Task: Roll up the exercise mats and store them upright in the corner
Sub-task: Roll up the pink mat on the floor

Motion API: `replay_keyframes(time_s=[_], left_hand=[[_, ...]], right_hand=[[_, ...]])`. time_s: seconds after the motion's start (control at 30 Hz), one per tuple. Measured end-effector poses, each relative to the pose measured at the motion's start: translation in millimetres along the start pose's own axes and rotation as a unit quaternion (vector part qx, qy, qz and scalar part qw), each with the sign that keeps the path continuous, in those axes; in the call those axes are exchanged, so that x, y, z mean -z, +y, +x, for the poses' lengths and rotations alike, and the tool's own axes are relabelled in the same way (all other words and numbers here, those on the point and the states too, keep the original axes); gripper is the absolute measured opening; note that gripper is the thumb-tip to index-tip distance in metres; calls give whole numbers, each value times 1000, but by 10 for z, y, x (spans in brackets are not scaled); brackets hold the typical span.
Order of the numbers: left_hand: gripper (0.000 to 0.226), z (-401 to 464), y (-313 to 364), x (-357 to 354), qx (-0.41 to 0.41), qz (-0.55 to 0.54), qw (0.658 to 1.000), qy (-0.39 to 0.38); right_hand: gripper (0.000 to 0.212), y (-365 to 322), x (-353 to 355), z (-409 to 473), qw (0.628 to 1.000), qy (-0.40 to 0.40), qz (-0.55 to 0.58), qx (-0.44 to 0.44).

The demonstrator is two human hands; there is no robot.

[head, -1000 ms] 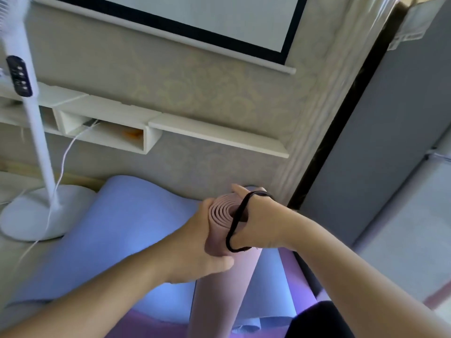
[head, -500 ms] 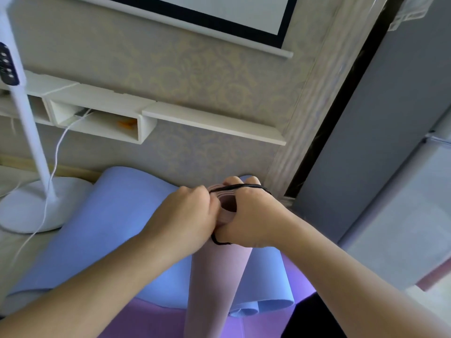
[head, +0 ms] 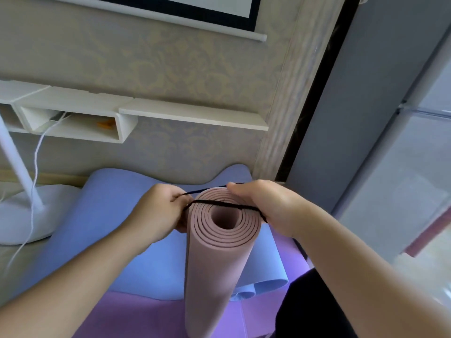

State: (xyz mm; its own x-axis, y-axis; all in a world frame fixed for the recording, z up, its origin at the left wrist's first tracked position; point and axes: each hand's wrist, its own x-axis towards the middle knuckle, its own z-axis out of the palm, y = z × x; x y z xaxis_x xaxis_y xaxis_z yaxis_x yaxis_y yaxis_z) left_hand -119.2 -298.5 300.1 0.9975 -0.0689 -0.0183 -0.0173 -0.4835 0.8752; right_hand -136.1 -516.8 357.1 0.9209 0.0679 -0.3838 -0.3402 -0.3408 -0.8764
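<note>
Nearest to me: the purple mat (head: 146, 318) lies flat on the floor under everything else. On it the blue mat (head: 127, 215) is spread loose, its far edge riding up against the wall, its near right edge curling over. Neither is rolled yet.

Standing upright between my forearms is the pink mat (head: 214, 259), rolled tight, spiral end facing up at me. It is in front of the corner, not yet in it.

Hands: my left hand (head: 156, 213) has fingers curled, pinching one end of the black elastic band (head: 219, 204) just left of the roll's top. My right hand (head: 266, 206) has the thumb over the roll's far rim and the band hooked round its fingers at the right. The band is stretched straight across the open end, both strands taut, not yet down around the roll's body.

Risks, as I judge them:
- Band slips off my left pinch while stretched; it would snap back and the outer wrap could spring loose.
- Band catches on the rim and drags the outer layers down, telescoping the roll.
- Both hands are on the band, so only my right thumb steadies the roll; a sideways pull could tip it onto the blue mat.

Further off: white fan stand (head: 22, 206) with trailing cord at left, white wall shelf (head: 192, 115) above, grey cabinet (head: 380, 123) at right forming the corner.
</note>
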Motion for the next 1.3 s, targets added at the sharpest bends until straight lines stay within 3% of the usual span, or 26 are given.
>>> replay_keyframes(time_s=[0.1, 0.2, 0.33, 0.5, 0.57, 0.7, 0.8, 0.87, 0.97, 1.07, 1.13, 1.23, 1.3], left_hand=[[30, -42, 62, -220, -48, 81, 992, 83], [28, -54, 110, -275, -16, 60, 991, 121], [33, -46, 249, -124, 27, 12, 998, 49], [33, -10, 293, 131, 90, -132, 980, -115], [31, -26, 269, 193, 103, -154, 971, -149], [26, -104, 201, 298, 108, -185, 953, -213], [29, -153, 208, 339, 95, -191, 945, -249], [29, -191, 242, 362, 84, -181, 944, -264], [37, -249, 277, 359, 79, -178, 958, -211], [40, -306, 247, 242, 20, -72, 992, -99], [37, -326, 226, 159, -14, -18, 998, -62], [32, -340, 298, 128, -17, -7, 999, -32], [23, -336, 373, 146, -1, -24, 998, -52]], right_hand=[[39, 135, -166, 54, 992, 76, -66, 80], [52, 199, -256, 63, 980, 153, -20, 122], [42, 145, -186, 101, 981, 150, 54, 115], [22, 61, -98, 136, 948, 102, 301, -1], [41, 89, 28, 205, 949, 71, 307, -22], [60, 108, 193, 272, 951, -25, 304, -41], [61, 95, 223, 265, 954, -60, 290, -44], [50, 85, 235, 274, 950, -65, 301, -46], [37, 40, 165, 265, 951, -33, 304, -48], [29, 2, 12, 258, 951, 23, 305, -35], [24, 9, -30, 280, 952, 57, 301, -31], [35, 25, 0, 275, 955, 54, 288, -33], [48, 37, 35, 275, 961, 47, 272, -34]])
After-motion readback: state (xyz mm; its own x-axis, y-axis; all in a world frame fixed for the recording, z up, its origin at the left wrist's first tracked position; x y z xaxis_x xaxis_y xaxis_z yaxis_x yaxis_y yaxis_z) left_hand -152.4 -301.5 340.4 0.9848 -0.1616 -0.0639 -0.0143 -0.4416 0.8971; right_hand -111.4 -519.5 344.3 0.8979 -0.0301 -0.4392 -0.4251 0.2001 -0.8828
